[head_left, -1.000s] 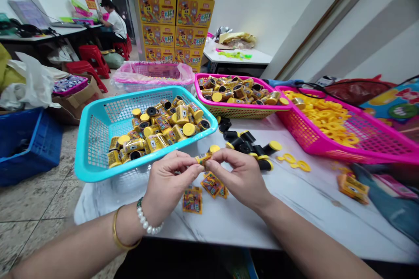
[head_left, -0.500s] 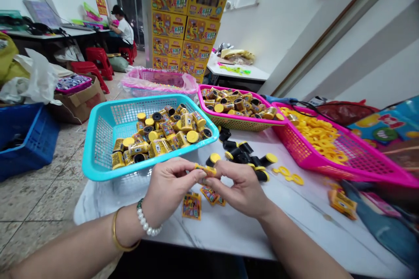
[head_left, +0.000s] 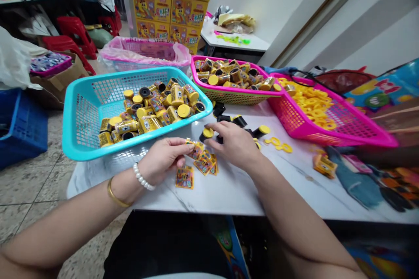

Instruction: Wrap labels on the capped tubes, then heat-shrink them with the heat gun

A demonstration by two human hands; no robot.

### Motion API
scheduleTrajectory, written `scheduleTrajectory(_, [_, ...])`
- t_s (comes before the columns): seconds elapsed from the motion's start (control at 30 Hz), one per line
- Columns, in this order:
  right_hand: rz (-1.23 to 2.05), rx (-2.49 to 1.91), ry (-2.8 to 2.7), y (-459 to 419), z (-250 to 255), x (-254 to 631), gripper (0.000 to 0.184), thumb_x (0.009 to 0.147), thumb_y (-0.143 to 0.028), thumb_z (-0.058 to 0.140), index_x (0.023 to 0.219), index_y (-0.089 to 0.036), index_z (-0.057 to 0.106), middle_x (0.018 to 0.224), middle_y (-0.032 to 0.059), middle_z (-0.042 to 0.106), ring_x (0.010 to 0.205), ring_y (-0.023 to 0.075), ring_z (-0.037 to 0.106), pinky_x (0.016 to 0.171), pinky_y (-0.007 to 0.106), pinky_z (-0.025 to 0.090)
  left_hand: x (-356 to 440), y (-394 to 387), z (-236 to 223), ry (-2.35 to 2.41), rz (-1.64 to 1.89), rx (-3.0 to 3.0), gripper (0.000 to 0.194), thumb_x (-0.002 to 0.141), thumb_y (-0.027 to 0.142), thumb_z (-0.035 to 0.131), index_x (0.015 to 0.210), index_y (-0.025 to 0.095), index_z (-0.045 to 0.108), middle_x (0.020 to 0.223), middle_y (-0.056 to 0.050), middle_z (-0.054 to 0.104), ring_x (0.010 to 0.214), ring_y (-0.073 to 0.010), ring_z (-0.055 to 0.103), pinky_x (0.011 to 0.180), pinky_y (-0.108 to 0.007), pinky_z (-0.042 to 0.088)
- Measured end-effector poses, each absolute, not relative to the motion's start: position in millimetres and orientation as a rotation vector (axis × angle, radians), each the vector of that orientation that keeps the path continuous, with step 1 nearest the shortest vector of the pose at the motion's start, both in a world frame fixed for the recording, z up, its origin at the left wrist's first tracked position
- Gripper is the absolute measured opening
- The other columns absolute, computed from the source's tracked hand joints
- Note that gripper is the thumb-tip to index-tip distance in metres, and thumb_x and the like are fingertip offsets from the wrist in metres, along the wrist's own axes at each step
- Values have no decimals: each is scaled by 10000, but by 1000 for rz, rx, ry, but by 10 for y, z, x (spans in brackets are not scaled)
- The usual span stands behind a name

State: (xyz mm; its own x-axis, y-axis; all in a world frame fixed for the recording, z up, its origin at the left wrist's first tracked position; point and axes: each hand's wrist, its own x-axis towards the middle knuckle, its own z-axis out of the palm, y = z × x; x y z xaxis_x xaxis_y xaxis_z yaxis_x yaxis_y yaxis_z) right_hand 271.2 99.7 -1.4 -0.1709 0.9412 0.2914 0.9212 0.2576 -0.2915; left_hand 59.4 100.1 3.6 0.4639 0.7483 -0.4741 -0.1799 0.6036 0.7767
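Between the fingertips of your left hand, you pinch a small yellow printed label of thin, glossy film, near the centre of the frame. Its surface is crowded with multicoloured cartoon artwork, and its lower end overlaps a loose fan of similar flat, square-edged labels. Another single label, yellow-bordered with red and purple print, lies flat just below, towards the bottom centre.

The fingers of your right hand are curved about a short black plastic cylinder with a round yellow cap, standing upright near the centre; you cannot tell from this view whether they grip it or only touch it. Partly behind that hand lie more smooth black cylinders with yellow caps, and to their right sit flat yellow plastic rings.

All of this rests on a smooth white worktop with grey marble veining. At centre left, a turquoise lattice-walled plastic basket holds yellow-labelled cylinders, tumbled at all angles, some showing yellow caps, others dark round ends. At right, a magenta perforated plastic basket holds heaped yellow plastic pieces.
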Motion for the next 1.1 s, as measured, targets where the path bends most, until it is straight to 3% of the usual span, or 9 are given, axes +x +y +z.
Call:
scheduleTrajectory(0.13, [612,-1628,-1949,1024,26,2790,203,716,-226,674,908,-207,611,696,-10,621,628,157,581,614,291,454,619,1057,54,947,607,546,111,846,47,636,758,64,702,657,-27,647,367,27,352,296,-79,155])
scheduleTrajectory(0.23, [1201,-1349,-1625,1017,126,2843,282,691,-272,715,910,-216,546,709,-27,621,607,131,596,560,253,470,646,1110,69,972,627,426,211,887,8,553,724,60,676,628,-14,609,346,34,330,276,-68,132])
scheduleTrajectory(0.3, [1374,-1209,-1510,1010,155,2838,307,680,-261,746,914,-215,552,732,-23,647,627,125,624,575,244,496,653,1138,61,974,650,369,237,898,2,531,707,60,658,603,-2,579,333,36,320,269,-67,139])
scheduleTrajectory(0.5, [1366,-1152,-1496,1004,86,2725,277,673,-265,789,822,-207,563,1111,93,732,925,198,710,788,338,581,626,1171,5,846,705,312,201,896,-3,527,747,65,643,602,29,546,334,37,335,271,-65,160])
scheduleTrajectory(0.77, [1305,-1166,-1470,977,50,2674,252,670,-227,760,808,-215,549,1006,72,766,853,177,726,725,291,584,644,1169,47,852,723,304,204,899,-15,510,740,68,609,586,44,517,324,36,334,263,-68,158])
scheduleTrajectory(0.97, [1128,-1265,-1541,911,78,2607,246,681,-205,737,770,-224,509,1011,75,764,819,181,727,730,317,598,635,1160,-19,838,727,335,147,892,3,537,797,74,624,652,15,582,333,39,321,271,-71,156])
scheduleTrajectory(1.1, [989,-1277,-1622,848,69,2549,239,673,-182,722,771,-229,509,1028,77,750,897,204,721,785,341,599,643,1159,-25,879,680,382,170,893,37,549,748,78,627,531,45,496,323,23,297,277,-76,142])
